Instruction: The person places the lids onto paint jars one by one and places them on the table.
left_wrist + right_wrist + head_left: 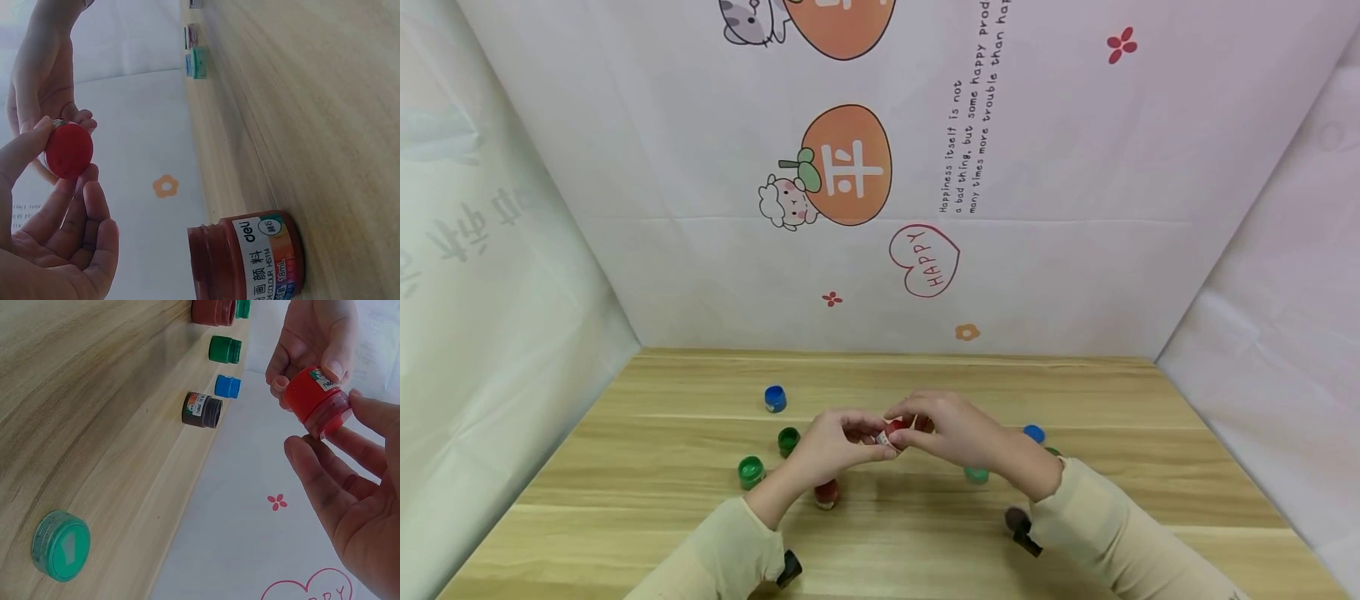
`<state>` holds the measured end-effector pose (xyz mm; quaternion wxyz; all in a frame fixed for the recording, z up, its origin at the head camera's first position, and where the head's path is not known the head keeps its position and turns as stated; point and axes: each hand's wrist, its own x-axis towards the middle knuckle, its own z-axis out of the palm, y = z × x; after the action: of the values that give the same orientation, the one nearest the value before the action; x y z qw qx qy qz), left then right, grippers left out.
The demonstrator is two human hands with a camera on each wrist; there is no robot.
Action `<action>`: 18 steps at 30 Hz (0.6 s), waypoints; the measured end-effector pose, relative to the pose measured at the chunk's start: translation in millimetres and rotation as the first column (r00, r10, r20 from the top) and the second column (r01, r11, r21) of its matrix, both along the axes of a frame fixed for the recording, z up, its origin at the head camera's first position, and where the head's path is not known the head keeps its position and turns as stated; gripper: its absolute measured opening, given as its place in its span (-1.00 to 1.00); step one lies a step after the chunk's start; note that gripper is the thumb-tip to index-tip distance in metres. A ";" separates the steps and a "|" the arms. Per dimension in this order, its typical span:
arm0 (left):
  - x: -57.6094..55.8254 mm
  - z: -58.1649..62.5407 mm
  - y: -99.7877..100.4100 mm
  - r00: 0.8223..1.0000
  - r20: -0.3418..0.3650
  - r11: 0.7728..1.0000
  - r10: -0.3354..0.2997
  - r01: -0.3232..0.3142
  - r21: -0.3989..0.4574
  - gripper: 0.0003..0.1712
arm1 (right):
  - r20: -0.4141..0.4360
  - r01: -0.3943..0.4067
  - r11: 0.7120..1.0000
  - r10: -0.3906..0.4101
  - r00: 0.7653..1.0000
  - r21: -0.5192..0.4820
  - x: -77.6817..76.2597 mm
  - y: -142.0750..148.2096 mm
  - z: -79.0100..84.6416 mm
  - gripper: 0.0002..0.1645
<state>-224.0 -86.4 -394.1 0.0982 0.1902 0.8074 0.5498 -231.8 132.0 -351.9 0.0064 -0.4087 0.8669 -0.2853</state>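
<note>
Over the middle of the table, my two hands meet at a small red paint jar (306,394) with a paper label. My left hand (831,450) grips the jar's body between thumb and fingers. At its other end, the thumb and fingers of my right hand (951,429) pinch the reddish see-through lid (331,415). In the left wrist view the red jar bottom (69,150) faces the camera. Below the left hand stands a brownish-red jar (222,259) without a lid.
Left on the wooden table are a blue jar (775,398), a dark green jar (788,442) and a green jar (751,472). A dark jar (201,410) shows in the right wrist view. Right lie a blue lid (1033,433), a green lid (976,475) and a dark lid (1017,518).
</note>
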 end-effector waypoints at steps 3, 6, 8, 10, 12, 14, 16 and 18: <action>0.4 0.9 -0.7 1.000 0.008 1.000 0.010 -0.010 -0.004 -0.55 | 0.004 -0.019 1.000 0.019 1.000 -0.018 0.0 0.2 -0.8 -0.59; 0.8 2.2 -1.9 1.000 0.011 1.000 0.024 -0.024 -0.011 -0.53 | 0.079 -0.085 0.991 0.094 0.992 -0.103 -1.0 1.4 -2.2 -0.58; 1.0 3.2 -2.7 0.999 0.016 1.000 0.029 -0.029 -0.008 -0.52 | 0.138 -0.119 0.979 0.142 0.980 -0.163 -1.3 2.5 -2.7 -0.56; 1.0 4.3 -3.4 0.999 0.023 1.000 0.031 -0.031 0.000 -0.51 | 0.187 -0.127 0.971 0.166 0.968 -0.203 -1.6 3.2 -3.2 -0.55; 0.8 5.2 -3.7 0.999 0.024 1.000 0.031 -0.031 0.005 -0.51 | 0.208 -0.111 0.971 0.156 0.966 -0.211 -1.4 3.7 -3.1 -0.56; 0.5 5.8 -3.5 0.999 0.026 0.999 0.030 -0.030 0.009 -0.50 | 0.216 -0.085 0.974 0.132 0.967 -0.211 -1.1 4.1 -3.3 -0.58; 0.3 6.3 -3.3 0.999 0.024 0.999 0.029 -0.029 0.014 -0.50 | 0.221 -0.065 0.975 0.113 0.969 -0.211 -0.8 4.0 -2.9 -0.60; 0.1 6.4 -2.9 0.999 0.023 0.999 0.028 -0.029 0.017 -0.49 | 0.224 -0.047 0.976 0.095 0.970 -0.211 -0.6 3.9 -2.9 -0.60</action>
<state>-223.8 -89.3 -387.7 0.0979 0.1732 0.8042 0.5601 -232.5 135.9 -354.8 0.0764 -0.4018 0.8110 -0.4184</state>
